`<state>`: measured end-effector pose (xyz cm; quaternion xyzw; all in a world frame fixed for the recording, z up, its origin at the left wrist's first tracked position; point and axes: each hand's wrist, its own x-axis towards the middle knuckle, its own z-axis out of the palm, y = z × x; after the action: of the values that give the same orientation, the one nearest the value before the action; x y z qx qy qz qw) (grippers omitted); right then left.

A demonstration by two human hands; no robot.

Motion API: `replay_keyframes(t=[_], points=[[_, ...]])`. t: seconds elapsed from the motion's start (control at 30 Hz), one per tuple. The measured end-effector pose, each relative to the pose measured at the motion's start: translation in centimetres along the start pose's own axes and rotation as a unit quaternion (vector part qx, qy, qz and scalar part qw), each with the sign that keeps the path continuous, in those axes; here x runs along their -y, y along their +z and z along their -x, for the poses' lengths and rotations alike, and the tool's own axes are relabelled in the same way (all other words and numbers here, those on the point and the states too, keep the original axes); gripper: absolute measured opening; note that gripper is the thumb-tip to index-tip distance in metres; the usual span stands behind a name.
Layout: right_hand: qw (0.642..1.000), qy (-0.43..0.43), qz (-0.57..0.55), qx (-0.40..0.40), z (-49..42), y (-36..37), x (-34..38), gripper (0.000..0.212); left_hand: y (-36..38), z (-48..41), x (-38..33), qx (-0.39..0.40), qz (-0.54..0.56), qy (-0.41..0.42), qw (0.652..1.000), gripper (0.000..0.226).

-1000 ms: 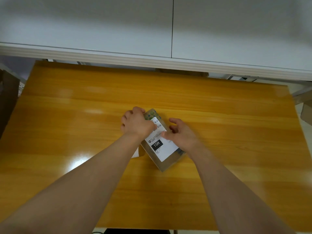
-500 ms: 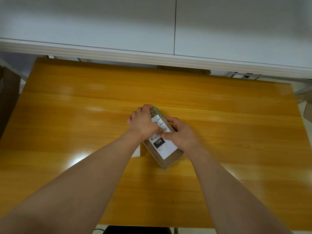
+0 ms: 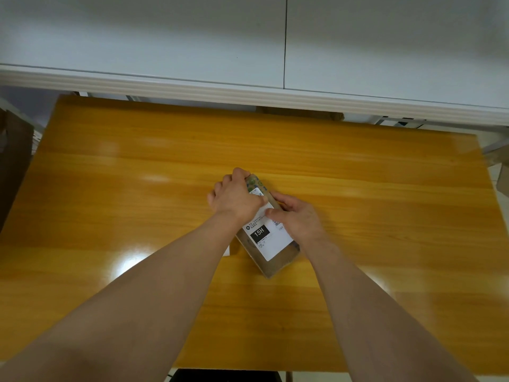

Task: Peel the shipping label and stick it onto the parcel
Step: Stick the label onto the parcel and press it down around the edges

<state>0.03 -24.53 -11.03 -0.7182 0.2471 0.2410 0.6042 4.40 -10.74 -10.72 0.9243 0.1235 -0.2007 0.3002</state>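
Both my hands now press on the small brown cardboard parcel point(image 3: 271, 248) mid-table: my left hand point(image 3: 238, 199) has slid up, curling over its far end, my right hand point(image 3: 296, 216) flattens the white shipping label point(image 3: 268, 238), which looks nearly stuck.

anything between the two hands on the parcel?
Head view: only a strip of the white shipping label shows between the left hand and right hand, both resting on the parcel.

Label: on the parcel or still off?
On. The label lies flat across the parcel top; both hands press its far end.
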Motion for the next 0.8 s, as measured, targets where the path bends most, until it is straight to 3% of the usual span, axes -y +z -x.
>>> replay_keyframes(t=[0.27,0.47,0.53,0.63,0.7,0.8], points=[[0.999,0.011,-0.038,-0.019,0.2,0.2,0.1,0.039,0.5,-0.7,-0.3,-0.020,0.004,-0.030,0.999,0.048],[0.998,0.020,-0.052,-0.021,0.3,-0.1,0.5,0.031,0.3,-0.7,-0.3,-0.007,0.009,-0.022,1.000,0.044],[0.999,0.020,-0.024,-0.015,0.7,-0.4,0.9,0.030,-0.3,-0.8,-0.3,0.022,0.013,-0.020,0.999,0.052],[0.999,0.025,0.044,0.010,1.4,-0.9,1.3,0.038,-1.2,-0.3,0.2,0.091,-0.005,0.005,0.996,0.088],[0.994,0.035,0.096,0.041,1.8,-1.2,1.3,0.052,-1.6,0.0,0.4,0.116,-0.038,0.028,0.992,0.108],[0.987,0.055,0.131,0.081,2.3,-1.4,0.8,0.074,-1.4,0.4,0.4,0.119,-0.076,0.047,0.989,0.119]])
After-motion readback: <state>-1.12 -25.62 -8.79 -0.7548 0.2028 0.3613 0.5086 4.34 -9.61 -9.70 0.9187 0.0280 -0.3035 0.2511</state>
